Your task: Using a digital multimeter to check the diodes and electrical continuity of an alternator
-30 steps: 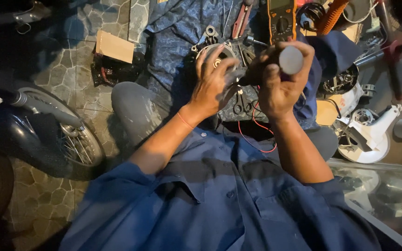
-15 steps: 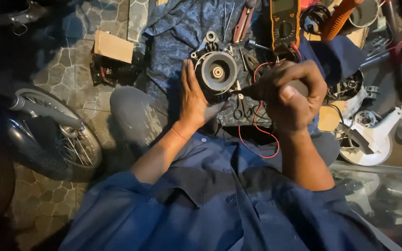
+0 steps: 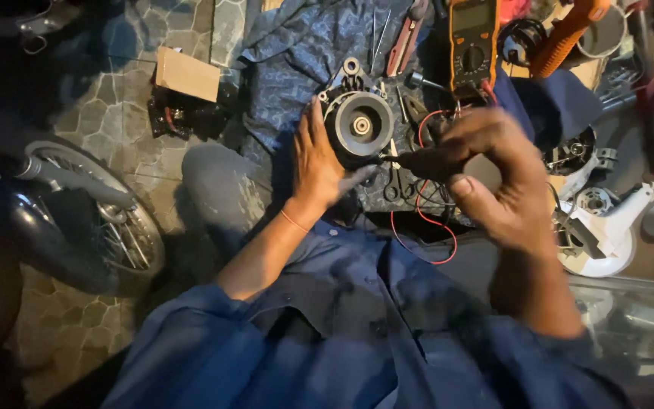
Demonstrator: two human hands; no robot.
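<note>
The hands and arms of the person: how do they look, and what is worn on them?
Both hands are bare, without gloves. The left hand has a thin orange band around the wrist. The forearms are uncovered; blue sleeves of a work shirt end near the elbows. No watch or ring can be seen. The right hand is a little blurred.

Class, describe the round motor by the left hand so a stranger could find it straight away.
Start at the patterned blue cloth on the floor. The motor lies on it, against the left hand. It alone is a dark round drum with a pale hub, left of the orange multimeter.
</note>
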